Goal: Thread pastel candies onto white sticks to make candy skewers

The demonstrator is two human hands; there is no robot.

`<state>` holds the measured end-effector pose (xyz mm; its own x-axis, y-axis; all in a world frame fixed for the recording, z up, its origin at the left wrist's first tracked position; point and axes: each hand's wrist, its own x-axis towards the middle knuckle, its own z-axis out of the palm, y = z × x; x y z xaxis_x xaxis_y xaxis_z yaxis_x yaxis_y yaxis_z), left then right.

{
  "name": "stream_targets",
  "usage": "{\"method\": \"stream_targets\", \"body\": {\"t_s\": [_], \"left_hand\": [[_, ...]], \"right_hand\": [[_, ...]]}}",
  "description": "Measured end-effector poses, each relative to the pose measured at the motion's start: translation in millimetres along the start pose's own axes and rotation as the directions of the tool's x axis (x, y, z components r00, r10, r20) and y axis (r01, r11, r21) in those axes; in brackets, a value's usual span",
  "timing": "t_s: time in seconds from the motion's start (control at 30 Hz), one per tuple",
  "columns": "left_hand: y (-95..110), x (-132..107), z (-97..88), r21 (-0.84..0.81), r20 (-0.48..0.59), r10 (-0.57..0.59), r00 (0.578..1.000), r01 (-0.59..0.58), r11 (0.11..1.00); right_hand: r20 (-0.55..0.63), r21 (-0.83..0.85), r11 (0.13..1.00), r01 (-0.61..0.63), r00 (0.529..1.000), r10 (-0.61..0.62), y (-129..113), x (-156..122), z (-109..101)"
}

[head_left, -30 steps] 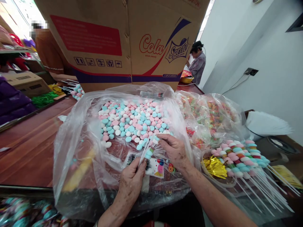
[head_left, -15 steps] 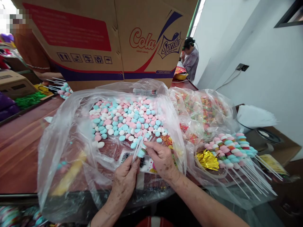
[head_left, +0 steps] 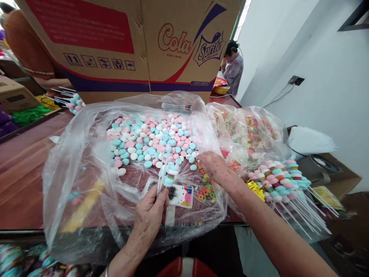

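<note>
Skewer [head_left: 168,181], right hand [head_left: 212,165] now off it

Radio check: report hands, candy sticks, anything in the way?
Left hand gripping white sticks, stacked candies alongside. Right hand near loose pastel candies, grasp unclear. Transparent plastic rumpled around pile; no obvious obstruction.

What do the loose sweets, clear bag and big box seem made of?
Sweets: matte, pastel and rounded, perhaps marshmallow or pressed sugar; the look leaves it open. Bag: probably thin plastic, glossy, wrinkled and see-through. Box: most likely cardboard, dull brown with printed panels and a vertical crease.
</note>
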<state>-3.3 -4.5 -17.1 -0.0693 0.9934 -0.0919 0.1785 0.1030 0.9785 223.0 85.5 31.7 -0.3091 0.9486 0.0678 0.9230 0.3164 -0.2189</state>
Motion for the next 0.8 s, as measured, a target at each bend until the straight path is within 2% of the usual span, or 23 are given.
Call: {"method": "stream_targets", "body": {"t_s": [0.17, 0.3, 0.57, 0.7, 0.8], "left_hand": [[-2.0, 1.6, -0.8, 0.035, 0.004, 0.037, 0.999, -0.037, 0.999], [-1.5, 1.1, -1.2, 0.06, 0.02, 0.047, 0.999, -0.048, 0.997], [0.7, 0.1, -1.9, 0.087, 0.045, 0.036, 0.998, -0.04, 0.995], [1.3, 0.7, -1.8, 0.085, 0.047, 0.045, 0.998, -0.049, 0.995], [0.5, 1.2, -1.8, 0.102, 0.042, 0.064, 0.997, -0.068, 0.992]], "right_hand": [[0.132, -0.11, 0.992, 0.067, 0.99, -0.052, 11.8, 8.7, 17.9], [0.168, -0.11, 0.99, 0.084, 0.984, -0.065, 9.8, 13.4, 22.5], [0.174, 0.096, 0.992, 0.083, 0.98, -0.098, 6.6, 16.4, 0.0], [0.176, 0.223, 0.973, 0.064, 0.979, -0.105, 3.4, 11.8, 1.1], [0.172, 0.231, 0.972, 0.032, 0.982, -0.074, 2.7, 9.2, 3.9]]}}
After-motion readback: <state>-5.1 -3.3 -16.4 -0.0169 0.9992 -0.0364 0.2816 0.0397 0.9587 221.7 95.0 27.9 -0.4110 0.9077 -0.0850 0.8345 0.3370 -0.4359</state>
